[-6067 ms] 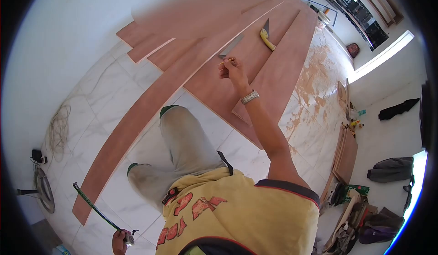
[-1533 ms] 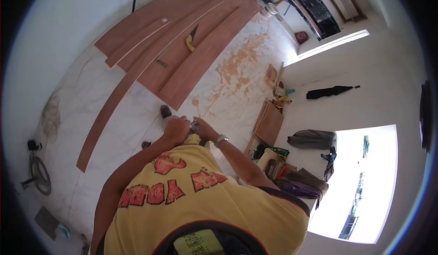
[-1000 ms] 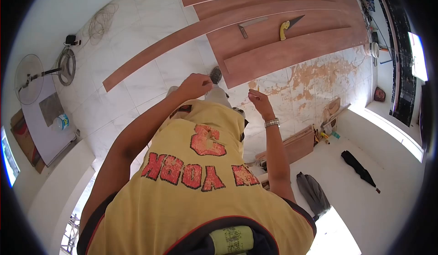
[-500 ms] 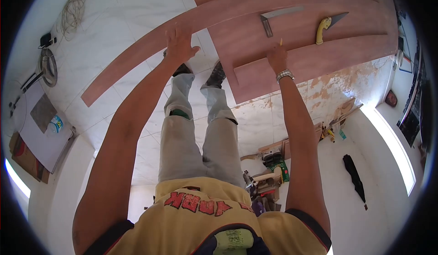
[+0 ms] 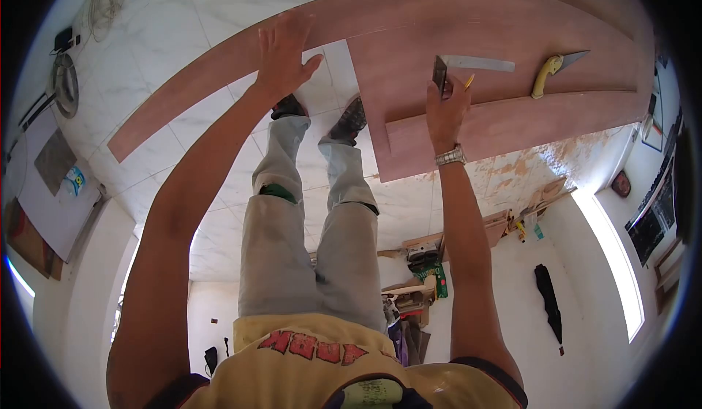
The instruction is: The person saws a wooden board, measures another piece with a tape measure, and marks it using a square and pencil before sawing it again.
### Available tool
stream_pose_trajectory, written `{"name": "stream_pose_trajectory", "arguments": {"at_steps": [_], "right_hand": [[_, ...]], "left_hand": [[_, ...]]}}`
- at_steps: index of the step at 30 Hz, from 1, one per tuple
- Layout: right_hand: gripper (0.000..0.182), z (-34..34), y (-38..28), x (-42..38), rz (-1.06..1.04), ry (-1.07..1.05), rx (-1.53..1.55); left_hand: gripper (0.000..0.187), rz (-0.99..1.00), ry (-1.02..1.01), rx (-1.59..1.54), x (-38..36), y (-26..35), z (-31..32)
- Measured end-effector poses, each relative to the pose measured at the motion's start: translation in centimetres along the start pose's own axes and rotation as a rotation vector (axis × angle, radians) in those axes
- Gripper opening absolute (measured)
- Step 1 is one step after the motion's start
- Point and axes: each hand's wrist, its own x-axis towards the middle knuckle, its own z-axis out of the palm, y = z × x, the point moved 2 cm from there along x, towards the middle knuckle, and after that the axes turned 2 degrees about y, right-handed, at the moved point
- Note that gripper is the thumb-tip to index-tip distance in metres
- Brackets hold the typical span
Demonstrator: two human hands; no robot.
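A long curved reddish board [image 5: 183, 67] lies across a larger reddish panel [image 5: 376, 65]. My left hand [image 5: 284, 54] rests on the curved board with its fingers spread. On the panel, my right hand [image 5: 448, 113] has its fingers closed round the dark handle of a try square [image 5: 479, 64], whose metal blade points right. A yellow pencil [image 5: 469, 82] sticks out from the same hand. To the right lies a handsaw with a yellow handle [image 5: 545, 77] and a short blade. A thinner strip [image 5: 512, 116] runs along the panel's near side.
Tiled floor [image 5: 175, 14] surrounds my feet. A coil of wire [image 5: 108, 3] lies at the upper left, near a fan-like round object [image 5: 64, 85]. Tools and bags [image 5: 409, 299] are heaped by the wall. A dark umbrella-like object [image 5: 548, 303] is at the lower right.
My right hand has moved up to the try square and taken hold of its handle, with the pencil still in the hand. The view has shifted; my left hand stays on the curved board.
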Motion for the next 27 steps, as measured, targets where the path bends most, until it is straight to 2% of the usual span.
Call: {"name": "stream_pose_trajectory", "arguments": {"at_steps": [1, 3, 5, 8, 12, 16, 19, 21, 23, 26, 27], "right_hand": [[0.037, -0.5, -2.4, -1.9, 0.005, -0.008, 0.051], [0.036, -0.3, -6.2, -5.4, -0.003, -0.015, 0.151], [0.036, 1.1, -9.2, -8.0, -0.011, -0.023, 0.253], [0.037, 3.1, -10.7, -9.1, 0.001, -0.02, 0.299], [0.04, 4.0, -11.5, -7.9, 0.033, -0.055, 0.393], [0.03, 4.3, -11.7, -5.8, -0.029, 0.034, 0.432], [0.035, 4.0, -11.0, -6.2, -0.192, -0.079, 0.359], [0.036, 1.9, -11.2, -7.2, -0.116, -0.232, 0.546], [0.037, 0.0, -10.9, -8.2, -0.057, -0.326, 0.633], [0.039, -1.4, -9.5, -7.9, -0.004, -0.365, 0.612], [0.039, -1.6, -8.8, -7.4, 0.011, -0.374, 0.587]], "left_hand": [[0.07, 0.017, 0.007, -0.184, -1.2, 2.2, -0.4], [0.054, -0.174, -0.272, -0.859, -4.1, 7.7, -2.3], [0.037, -0.444, -0.374, -1.485, -7.7, 11.9, 0.1], [0.029, -0.887, -0.219, -1.426, -7.0, 12.1, -0.1], [0.025, -0.682, -0.297, -1.668, -2.8, 11.8, -1.4], [0.024, -0.423, -0.219, -1.284, 0.4, 11.1, 1.1], [0.023, -0.3, -0.161, -0.851, 4.7, 7.0, 2.8], [0.024, -0.42, -0.336, -0.939, 9.1, 4.2, 1.9], [0.027, -0.278, -0.308, -0.646, 13.0, 2.0, 1.5], [0.029, -0.018, -0.054, -0.62, 16.6, -1.8, 3.9], [0.031, -0.048, -0.09, -0.632, 17.2, -2.4, 4.8]]}}
